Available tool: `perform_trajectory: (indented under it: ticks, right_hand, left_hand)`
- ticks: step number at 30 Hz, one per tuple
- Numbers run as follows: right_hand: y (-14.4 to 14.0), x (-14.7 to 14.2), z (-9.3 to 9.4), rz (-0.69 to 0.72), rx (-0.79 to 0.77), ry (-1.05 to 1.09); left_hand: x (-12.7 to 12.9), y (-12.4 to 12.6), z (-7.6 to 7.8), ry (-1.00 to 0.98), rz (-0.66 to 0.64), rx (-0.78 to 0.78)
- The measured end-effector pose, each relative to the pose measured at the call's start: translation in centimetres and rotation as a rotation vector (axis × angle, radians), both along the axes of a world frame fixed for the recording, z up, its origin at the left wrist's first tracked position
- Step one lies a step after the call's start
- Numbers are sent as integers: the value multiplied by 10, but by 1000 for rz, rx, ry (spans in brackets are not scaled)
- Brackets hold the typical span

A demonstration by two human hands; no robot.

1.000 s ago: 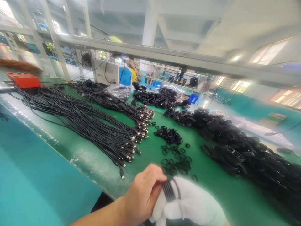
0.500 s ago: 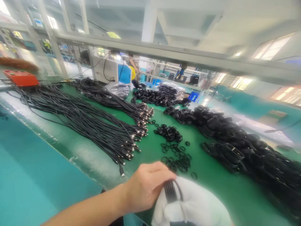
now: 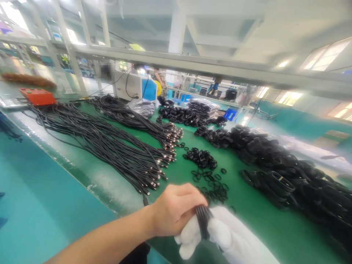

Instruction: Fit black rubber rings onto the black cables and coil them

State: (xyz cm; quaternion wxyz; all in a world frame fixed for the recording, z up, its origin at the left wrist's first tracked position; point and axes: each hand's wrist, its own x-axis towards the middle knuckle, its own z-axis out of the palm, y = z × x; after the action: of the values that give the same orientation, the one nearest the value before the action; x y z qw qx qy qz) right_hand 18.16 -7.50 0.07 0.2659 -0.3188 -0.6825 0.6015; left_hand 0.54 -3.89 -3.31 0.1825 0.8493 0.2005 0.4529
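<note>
My bare left hand (image 3: 177, 211) is closed around one end of a coiled black cable (image 3: 203, 222), low in the middle of the view. My right hand (image 3: 220, 233), in a white glove, pinches the same coil from below and from the right, its fingers on both sides of the strands. The cable's ends are hidden by my hands. Just beyond them, small black rings (image 3: 214, 190) lie scattered on the green table. To the left, long black cables (image 3: 110, 146) are spread out with their metal plugs pointing right.
A long heap of coiled black cables (image 3: 280, 165) runs along the right side. Behind the loose rings is a denser ring pile (image 3: 202, 158). An orange-red box (image 3: 37, 96) stands at the far left, and a white and blue machine (image 3: 137, 87) at the back. A metal rail (image 3: 176, 60) crosses above.
My gloved right hand has shifted from covering the coil's front to gripping its sides, so more strands show. My left hand keeps its hold. The view has moved slightly.
</note>
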Motion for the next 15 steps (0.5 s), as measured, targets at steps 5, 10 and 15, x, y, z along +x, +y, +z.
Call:
perform_trajectory:
  ticks: [5,10,15]
  right_hand:
    - [3,9,-3,-133,28,5]
    - [20,19,-14,-428,-79,182]
    - [20,12,-25,-300,47,-123]
  left_hand:
    - [1,2,4,-36,-10,-24]
    - [-5,6,8,46,92,-136]
    - [-7,11,5,123,134,-209]
